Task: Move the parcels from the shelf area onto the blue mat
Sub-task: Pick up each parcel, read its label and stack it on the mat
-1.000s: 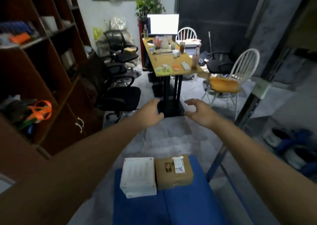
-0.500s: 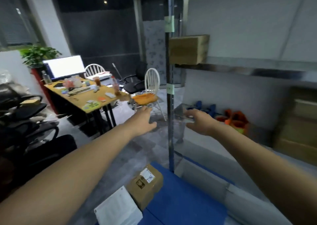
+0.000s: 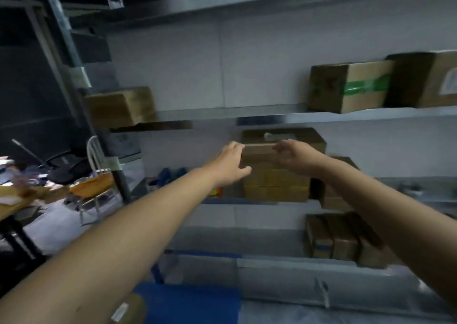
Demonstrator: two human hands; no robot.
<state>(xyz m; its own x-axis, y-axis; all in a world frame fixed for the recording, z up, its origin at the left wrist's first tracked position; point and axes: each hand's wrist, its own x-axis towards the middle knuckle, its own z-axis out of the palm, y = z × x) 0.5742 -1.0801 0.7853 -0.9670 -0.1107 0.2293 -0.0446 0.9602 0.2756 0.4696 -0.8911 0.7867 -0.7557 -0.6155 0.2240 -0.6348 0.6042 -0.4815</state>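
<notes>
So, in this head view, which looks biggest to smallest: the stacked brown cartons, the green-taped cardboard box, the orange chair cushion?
Largest: stacked brown cartons
Then: green-taped cardboard box, close behind
Smallest: orange chair cushion

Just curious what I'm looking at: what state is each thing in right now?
stacked boxes, resting on middle shelf, not gripped
left hand, open, reaching toward them
right hand, open, holding nothing
green-taped box, sealed, on upper shelf
blue mat, lying flat below

parcels (image 3: 277,170): matt brown cardbd | shelf (image 3: 259,112): grey smooth metal | mat (image 3: 188,304): blue
</notes>
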